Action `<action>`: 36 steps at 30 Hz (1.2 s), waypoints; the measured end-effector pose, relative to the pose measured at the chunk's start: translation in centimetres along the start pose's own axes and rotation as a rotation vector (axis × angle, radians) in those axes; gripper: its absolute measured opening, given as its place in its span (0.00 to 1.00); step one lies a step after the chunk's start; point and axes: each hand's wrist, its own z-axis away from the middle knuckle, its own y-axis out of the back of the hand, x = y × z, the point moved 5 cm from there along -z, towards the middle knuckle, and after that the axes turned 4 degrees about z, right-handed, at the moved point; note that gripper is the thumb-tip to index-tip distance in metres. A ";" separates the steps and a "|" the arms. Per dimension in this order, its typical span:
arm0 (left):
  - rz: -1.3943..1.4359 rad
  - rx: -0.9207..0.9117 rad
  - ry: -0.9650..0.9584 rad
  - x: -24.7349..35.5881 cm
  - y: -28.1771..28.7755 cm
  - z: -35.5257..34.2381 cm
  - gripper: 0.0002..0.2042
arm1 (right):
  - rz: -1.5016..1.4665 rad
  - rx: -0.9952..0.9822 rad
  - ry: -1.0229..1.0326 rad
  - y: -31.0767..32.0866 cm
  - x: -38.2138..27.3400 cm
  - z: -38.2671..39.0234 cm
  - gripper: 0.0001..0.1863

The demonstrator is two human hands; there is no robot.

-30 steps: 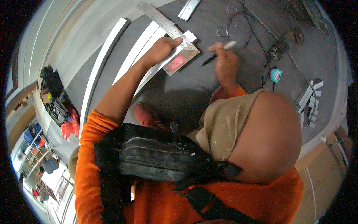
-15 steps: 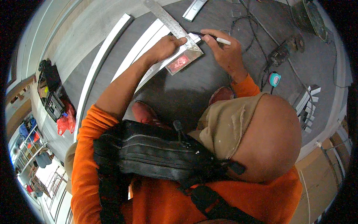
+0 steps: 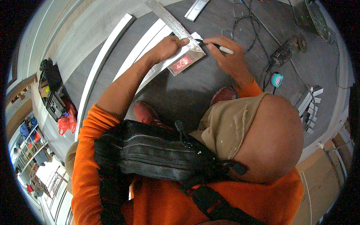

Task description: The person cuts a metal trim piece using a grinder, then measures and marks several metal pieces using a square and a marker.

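Observation:
My left hand [image 3: 167, 50] is closed on a steel try square [image 3: 168, 20], its thumb pressing on the blade near the handle [image 3: 195, 58], which has a red label. Beneath the square lie long white strips [image 3: 137, 50]. In my right hand [image 3: 228, 58] is a black and white pen [image 3: 227, 50], held with its dark end at the square's edge, over the short white end of a strip.
Around are another long white strip [image 3: 103, 56], a short profile [image 3: 195, 9], black cables [image 3: 249, 18], a power tool [image 3: 281, 56], a teal tape measure [image 3: 276, 80], short white pieces [image 3: 315, 99], a dark bucket [image 3: 313, 20], red bags [image 3: 67, 122] and my shoes [image 3: 146, 112].
My right hand has moved up and left to bring the pen to the square, then slightly down. My left hand and the square have shifted slightly right in the picture.

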 end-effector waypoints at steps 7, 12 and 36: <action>0.083 -0.035 0.040 -0.7 0.0 0.1 0.32 | 0.115 -0.021 -0.437 1.0 2.2 2.7 0.11; 0.193 -0.032 0.000 0.3 -0.6 0.8 0.27 | -0.275 -0.201 -0.574 -6.4 6.6 5.9 0.17; 0.348 -0.053 0.022 -2.3 -1.7 0.2 0.28 | -0.586 -0.032 -0.727 -7.7 4.4 5.7 0.18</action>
